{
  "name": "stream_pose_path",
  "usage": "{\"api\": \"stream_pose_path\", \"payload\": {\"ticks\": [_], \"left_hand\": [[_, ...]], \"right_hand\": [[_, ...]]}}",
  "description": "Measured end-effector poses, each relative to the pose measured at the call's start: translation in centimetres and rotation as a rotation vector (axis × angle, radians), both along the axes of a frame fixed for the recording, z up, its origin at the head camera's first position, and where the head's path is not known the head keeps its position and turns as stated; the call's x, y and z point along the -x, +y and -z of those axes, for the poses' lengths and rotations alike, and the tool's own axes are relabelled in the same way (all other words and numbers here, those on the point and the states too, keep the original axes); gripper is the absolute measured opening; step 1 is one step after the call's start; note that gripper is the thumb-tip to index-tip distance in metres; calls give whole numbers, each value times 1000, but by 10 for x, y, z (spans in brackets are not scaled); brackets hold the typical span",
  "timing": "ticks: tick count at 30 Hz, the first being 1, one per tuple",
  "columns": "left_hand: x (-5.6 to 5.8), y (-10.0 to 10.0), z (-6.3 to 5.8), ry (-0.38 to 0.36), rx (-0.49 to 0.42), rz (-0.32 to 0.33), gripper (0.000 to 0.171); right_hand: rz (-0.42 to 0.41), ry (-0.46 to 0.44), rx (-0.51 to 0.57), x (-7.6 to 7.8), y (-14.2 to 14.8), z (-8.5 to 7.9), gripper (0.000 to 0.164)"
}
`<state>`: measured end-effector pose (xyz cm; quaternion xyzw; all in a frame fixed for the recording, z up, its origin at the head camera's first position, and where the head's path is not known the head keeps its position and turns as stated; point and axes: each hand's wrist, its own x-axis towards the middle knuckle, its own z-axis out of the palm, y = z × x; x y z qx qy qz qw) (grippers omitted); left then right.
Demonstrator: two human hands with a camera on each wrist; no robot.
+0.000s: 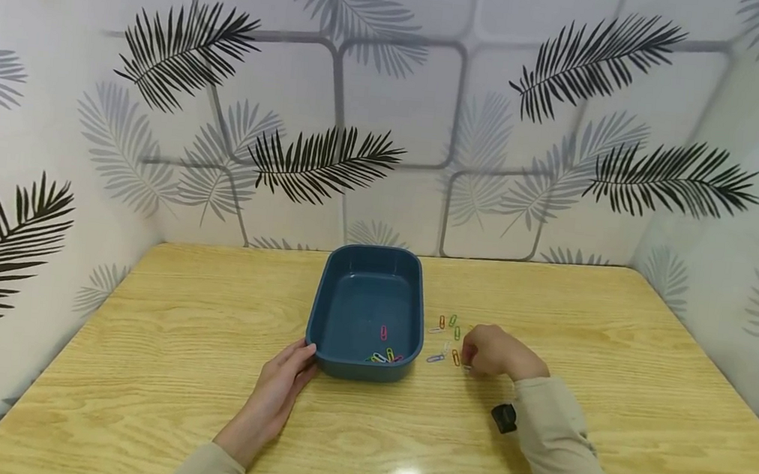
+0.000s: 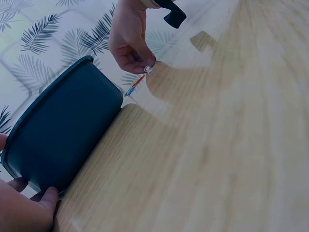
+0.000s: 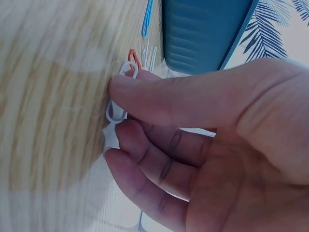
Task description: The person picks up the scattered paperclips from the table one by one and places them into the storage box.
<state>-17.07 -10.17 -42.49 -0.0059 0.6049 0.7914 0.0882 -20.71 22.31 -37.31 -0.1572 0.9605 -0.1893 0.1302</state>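
In the head view, a dark blue plastic bin (image 1: 369,307) stands on the wooden table, with several coloured paper clips (image 1: 382,356) at its near end and a pink paper clip (image 1: 383,333) farther in. My left hand (image 1: 281,390) holds the bin's near left corner, thumb at the rim and fingers lower on the outside. To the right of the bin, my right hand (image 1: 499,353) pinches a white paper clip (image 3: 115,117) between thumb and index finger, low by the tabletop. Beside that hand lie an orange paper clip (image 1: 455,357) and a blue paper clip (image 1: 435,358).
Red (image 1: 442,321) and green paper clips (image 1: 457,333) lie loose between the bin and my right hand. The wooden tabletop (image 1: 203,312) ends at a leaf-patterned wall (image 1: 397,118) at the back. A black wrist device (image 1: 504,418) sits under my right sleeve.
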Motion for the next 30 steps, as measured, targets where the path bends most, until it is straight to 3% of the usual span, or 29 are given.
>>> {"api": "stream_pose_path", "payload": {"ticks": [12,20,30], "left_hand": [[-1,-1,0,0,1,1,57],[0,-1,-1,-7,4,0,56],[0,0,-1,-4,-2,-1,57]], "right_hand": [[0,-37,-4,3,3,0,19],[8,-33,73,4,4,1,11],[-26,39,109,7,6,3,8]]}}
